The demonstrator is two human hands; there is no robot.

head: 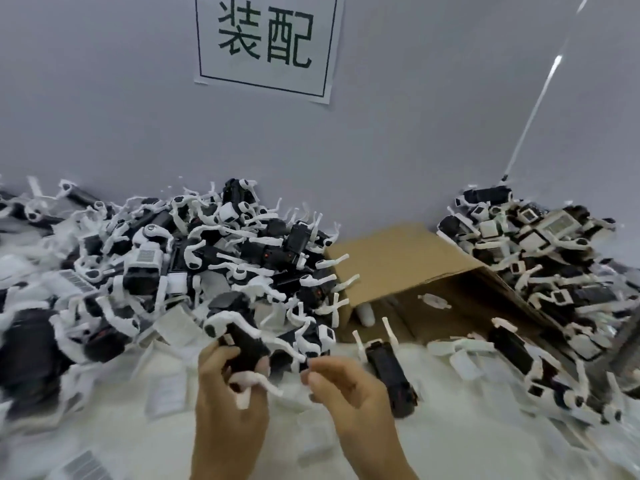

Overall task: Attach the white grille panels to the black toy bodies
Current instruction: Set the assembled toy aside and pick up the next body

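My left hand [225, 386] grips a black toy body [246, 344] with curved white arms, held up in front of the big pile. My right hand [346, 386] is just to its right, fingertips pinched at the tip of one white arm near the body's right side. I cannot tell whether a grille panel is between those fingers. White grille panels [166, 393] lie loose on the white table. Another black toy body [389, 374] lies on the table right of my right hand.
A large heap of black-and-white toy bodies [194, 258] fills the left and centre back. A second heap [540, 258] sits at the right. An open cardboard box [408, 265] lies on its side between them. A paper sign [266, 43] hangs on the grey wall.
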